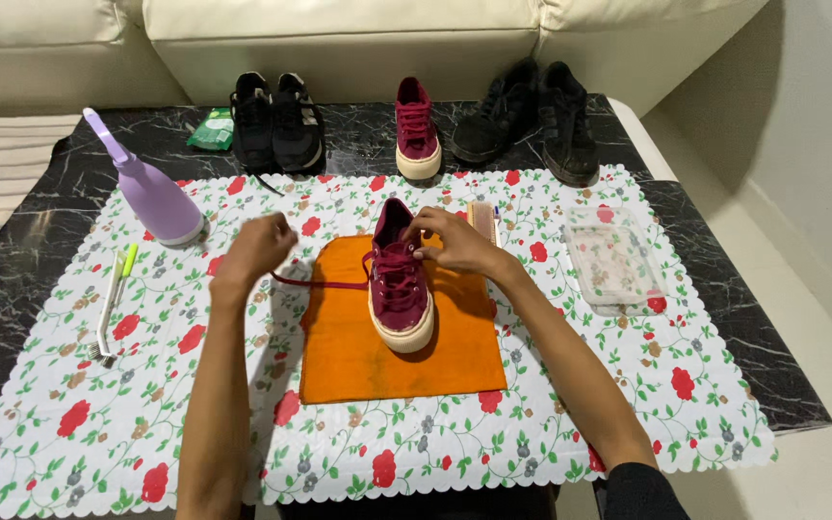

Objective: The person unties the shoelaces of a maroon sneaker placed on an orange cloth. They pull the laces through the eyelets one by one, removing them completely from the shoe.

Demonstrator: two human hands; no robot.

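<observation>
I see a black marble table (12, 279) under a floral mat (532, 424). Directly on the marble, along the frame's top: a green packet (212, 130), black sneakers (276, 120), a maroon shoe (416, 130), black shoes (536, 120).

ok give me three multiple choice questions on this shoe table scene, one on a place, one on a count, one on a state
1. Where does the maroon canvas sneaker under the hands stand?
A. on the orange cloth
B. on the bare black marble
C. inside the clear plastic tray

2. How many shoes stand in the row at the far edge of the black marble table?
A. three
B. five
C. seven

3. What is the left hand doing?
A. gripping the lilac spray bottle
B. pulling a maroon lace out sideways
C. resting flat on the floral mat

Answers: 1 A, the sneaker stands in the middle of the orange cloth. 2 B, two black pairs and one maroon sneaker. 3 B, the maroon lace runs taut from the sneaker to that hand, while the right hand is at the eyelets.
</observation>
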